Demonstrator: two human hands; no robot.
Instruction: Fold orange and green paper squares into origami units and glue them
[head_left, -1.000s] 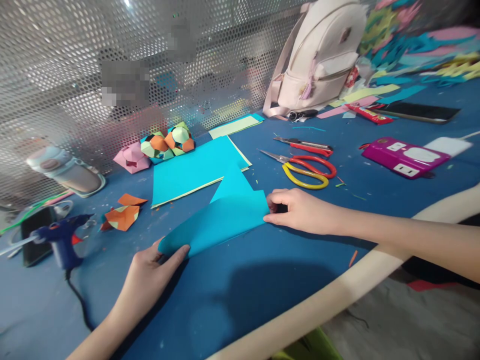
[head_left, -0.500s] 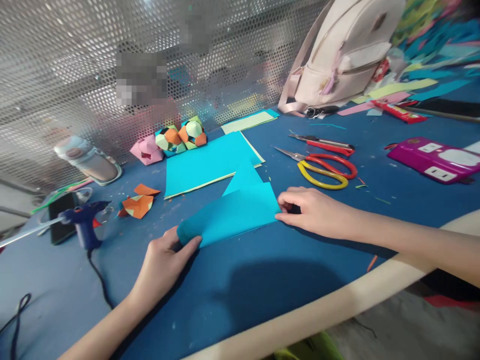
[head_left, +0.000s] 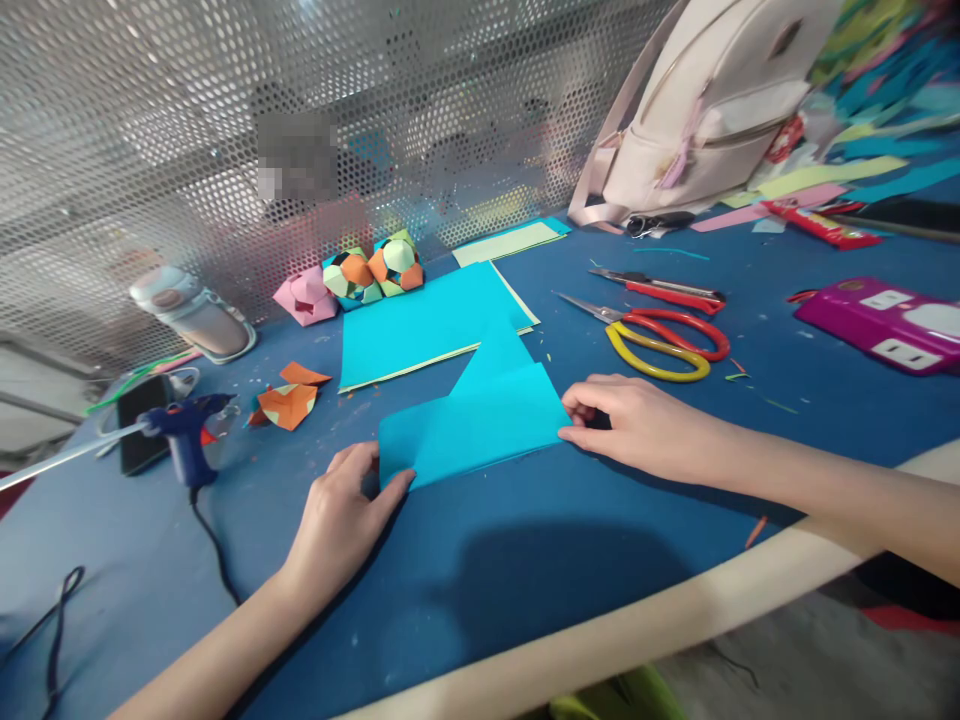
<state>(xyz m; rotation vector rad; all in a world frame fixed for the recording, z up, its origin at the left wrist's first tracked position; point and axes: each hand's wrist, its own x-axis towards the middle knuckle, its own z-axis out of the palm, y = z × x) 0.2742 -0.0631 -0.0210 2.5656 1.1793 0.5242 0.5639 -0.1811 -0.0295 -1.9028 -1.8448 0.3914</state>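
Observation:
A folded sheet of blue paper (head_left: 480,425) lies on the table in front of me, its left part bent up and a pointed flap sticking out behind. My left hand (head_left: 341,515) grips its lower left corner, thumb in front and fingers behind. At the right end, my right hand (head_left: 619,415) pinches the corner between thumb and curled fingers. Just beyond lies a stack of blue and pale sheets (head_left: 420,315). Scissors (head_left: 652,335) with red and yellow handles rest to the right, beside a red utility knife (head_left: 667,290).
Left are a blue glue gun (head_left: 187,435), a phone (head_left: 142,420), orange paper pieces (head_left: 289,400) and a bottle (head_left: 191,310). Folded paper balls (head_left: 371,272) sit by the perforated metal panel (head_left: 450,120). A backpack (head_left: 712,120) and a purple power strip (head_left: 885,320) are right.
My left hand has shifted slightly, and the paper's left end, curled over before, now stands flatter and straighter. The whole view has slid a little to the right.

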